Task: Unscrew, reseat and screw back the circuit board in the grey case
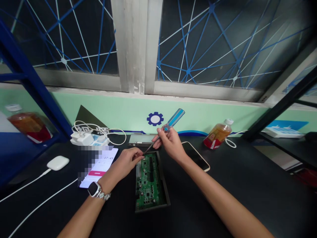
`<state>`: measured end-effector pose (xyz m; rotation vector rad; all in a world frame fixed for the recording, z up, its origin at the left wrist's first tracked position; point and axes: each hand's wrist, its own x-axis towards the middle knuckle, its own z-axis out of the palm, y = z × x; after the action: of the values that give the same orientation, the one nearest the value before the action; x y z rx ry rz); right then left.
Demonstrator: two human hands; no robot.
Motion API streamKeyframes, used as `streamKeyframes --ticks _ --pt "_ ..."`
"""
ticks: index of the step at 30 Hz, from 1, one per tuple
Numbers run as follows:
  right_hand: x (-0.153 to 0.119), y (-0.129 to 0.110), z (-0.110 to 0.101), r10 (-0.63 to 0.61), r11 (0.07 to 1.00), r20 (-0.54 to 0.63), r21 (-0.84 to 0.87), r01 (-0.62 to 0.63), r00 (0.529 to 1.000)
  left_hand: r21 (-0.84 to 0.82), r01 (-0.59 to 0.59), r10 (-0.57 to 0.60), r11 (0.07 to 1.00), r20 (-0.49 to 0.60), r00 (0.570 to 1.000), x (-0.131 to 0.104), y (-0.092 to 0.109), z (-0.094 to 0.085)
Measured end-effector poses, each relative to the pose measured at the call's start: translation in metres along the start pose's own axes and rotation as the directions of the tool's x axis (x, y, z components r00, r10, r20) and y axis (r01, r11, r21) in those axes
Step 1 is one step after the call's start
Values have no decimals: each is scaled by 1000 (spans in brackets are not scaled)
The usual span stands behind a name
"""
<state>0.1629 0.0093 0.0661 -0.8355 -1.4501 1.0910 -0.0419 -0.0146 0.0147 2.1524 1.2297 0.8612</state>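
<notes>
My right hand (168, 140) is closed around a screwdriver (176, 118) with a blue, clear-striped handle. The shaft slants down to the left, its tip at the far left corner of a green circuit board (146, 185). That board lies in a dark, shallow rectangular case (164, 188) on the black table. At the same corner, my left hand (130, 160) has thumb and fingertips pinched together close to the screwdriver tip. Whatever may be between those fingertips is too small to make out.
Left of the case lies a lit phone (106, 165), with a power strip (85, 137) and white cables behind it. A white charging case (58, 163) sits farther left. Another phone (196, 157) and a drink bottle (218, 134) are at right. A metal-coloured box (140, 139) stands behind.
</notes>
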Motion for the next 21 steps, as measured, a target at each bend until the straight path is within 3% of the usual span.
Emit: streamKeyframes --ticks 6,10,15,21 --pt "-2 -6 -1 -42 990 -13 -132 40 999 103 -82 87 991 -43 995 -1 3 5" --pt "-3 -11 -2 -68 975 -16 -213 63 998 203 -128 146 971 -76 986 -1 -7 -1" --pt "-3 -10 -2 -82 959 -11 -272 76 997 212 -86 99 973 -52 994 3 -21 0" --pt "-2 -4 2 -109 945 16 -307 109 994 148 -52 68 988 -102 992 9 -16 15"
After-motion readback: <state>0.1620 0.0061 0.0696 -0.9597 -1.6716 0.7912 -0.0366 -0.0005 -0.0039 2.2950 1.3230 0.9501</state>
